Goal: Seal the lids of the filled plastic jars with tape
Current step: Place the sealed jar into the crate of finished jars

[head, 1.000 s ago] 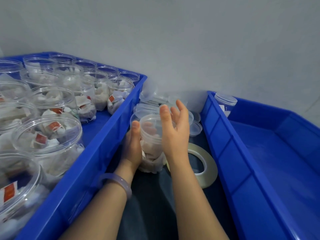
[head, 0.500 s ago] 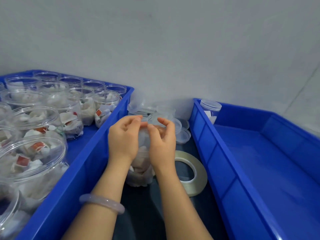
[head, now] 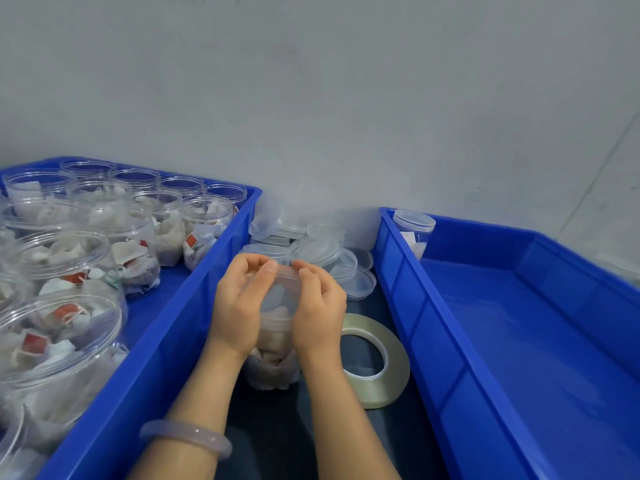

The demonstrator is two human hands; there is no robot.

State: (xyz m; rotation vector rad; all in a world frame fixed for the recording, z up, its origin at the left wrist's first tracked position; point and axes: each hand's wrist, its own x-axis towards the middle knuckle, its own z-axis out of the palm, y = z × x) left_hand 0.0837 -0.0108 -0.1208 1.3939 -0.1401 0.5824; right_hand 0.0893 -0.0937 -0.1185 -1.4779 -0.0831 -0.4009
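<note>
A clear plastic jar [head: 273, 355] filled with white sachets stands on the dark surface between two blue bins. My left hand [head: 239, 306] and my right hand [head: 320, 308] curl round its upper part from either side, fingertips on the translucent lid [head: 282, 289]. A roll of clear tape [head: 377, 362] lies flat just right of the jar, touching neither hand. One lidded jar [head: 414, 232] stands in the far left corner of the right bin.
The left blue bin [head: 166, 344] holds several open jars [head: 62, 341] filled with sachets. A pile of loose clear lids [head: 322, 251] sits behind the jar by the wall. The right blue bin [head: 519, 341] has a bare floor.
My right hand came down from open above the jar, and both hands closed round the lid. The view shifted right and up.
</note>
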